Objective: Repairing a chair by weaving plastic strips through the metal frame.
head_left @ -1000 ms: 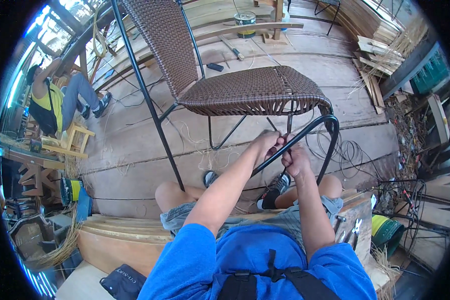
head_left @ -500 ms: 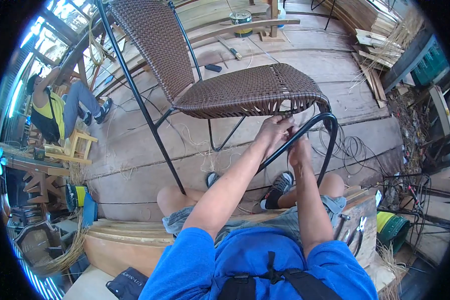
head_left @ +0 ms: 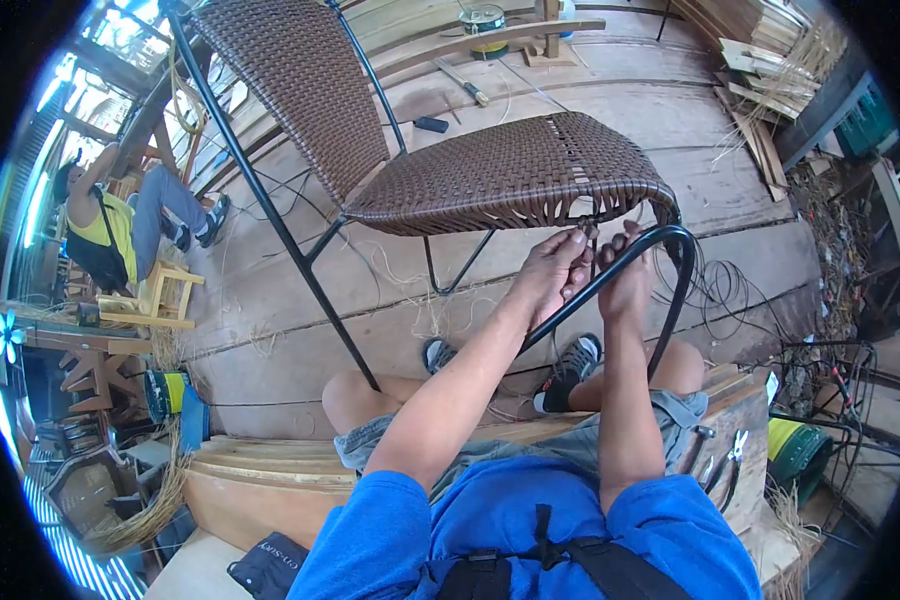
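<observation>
A metal-framed chair (head_left: 300, 80) with a brown woven seat (head_left: 510, 170) and back stands in front of me. My left hand (head_left: 555, 270) pinches a thin brown weaving strand at the seat's front edge, just over the black curved frame tube (head_left: 660, 240). My right hand (head_left: 625, 280) is closed around that tube, close beside the left hand. Loose strand ends hang under the seat's front edge.
Another person in a yellow vest (head_left: 100, 235) sits on a small wooden stool (head_left: 155, 300) at the far left. Coils of dark cord (head_left: 720, 290) lie on the plank floor on the right. Pliers and tools (head_left: 720, 465) rest on the wooden bench by my right thigh. Wood slats (head_left: 770, 50) are stacked at the back right.
Both hands have risen along the frame tube toward the seat's front edge. The left hand now pinches the strand at the weave.
</observation>
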The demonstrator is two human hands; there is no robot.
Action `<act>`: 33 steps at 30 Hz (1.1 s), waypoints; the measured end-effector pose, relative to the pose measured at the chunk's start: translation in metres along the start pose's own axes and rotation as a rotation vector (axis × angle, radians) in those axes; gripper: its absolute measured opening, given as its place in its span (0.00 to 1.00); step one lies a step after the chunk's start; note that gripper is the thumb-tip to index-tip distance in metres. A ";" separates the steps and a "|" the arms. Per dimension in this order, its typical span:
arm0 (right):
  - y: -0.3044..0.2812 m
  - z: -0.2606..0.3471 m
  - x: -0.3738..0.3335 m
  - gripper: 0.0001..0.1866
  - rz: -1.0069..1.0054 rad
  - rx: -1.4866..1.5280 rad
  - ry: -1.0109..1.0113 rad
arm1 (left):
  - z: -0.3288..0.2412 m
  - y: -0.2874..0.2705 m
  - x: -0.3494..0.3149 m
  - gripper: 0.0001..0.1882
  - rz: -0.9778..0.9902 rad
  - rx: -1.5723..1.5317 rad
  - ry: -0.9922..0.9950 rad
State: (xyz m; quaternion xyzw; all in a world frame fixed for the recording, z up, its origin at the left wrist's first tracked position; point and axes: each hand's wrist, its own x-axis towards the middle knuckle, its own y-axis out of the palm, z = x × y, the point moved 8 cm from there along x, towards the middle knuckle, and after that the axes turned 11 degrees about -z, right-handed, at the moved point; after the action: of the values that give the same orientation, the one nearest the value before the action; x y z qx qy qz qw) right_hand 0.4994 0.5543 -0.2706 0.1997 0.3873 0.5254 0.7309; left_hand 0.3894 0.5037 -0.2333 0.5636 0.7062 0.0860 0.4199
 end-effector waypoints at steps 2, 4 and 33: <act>-0.014 -0.003 -0.007 0.10 -0.040 -0.074 -0.007 | 0.000 -0.001 0.000 0.14 -0.003 -0.008 0.002; -0.010 0.003 -0.019 0.10 0.122 -0.212 -0.077 | 0.002 -0.002 -0.001 0.15 -0.013 -0.026 -0.016; 0.015 0.035 -0.019 0.07 0.066 -1.198 -0.589 | 0.005 -0.005 0.007 0.15 -0.032 0.013 -0.054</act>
State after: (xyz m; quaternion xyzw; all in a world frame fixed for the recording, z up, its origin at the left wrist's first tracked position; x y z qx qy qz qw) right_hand 0.5148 0.5465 -0.2315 -0.0939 -0.1934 0.5951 0.7743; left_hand 0.3895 0.5062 -0.2429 0.5572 0.7039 0.0596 0.4364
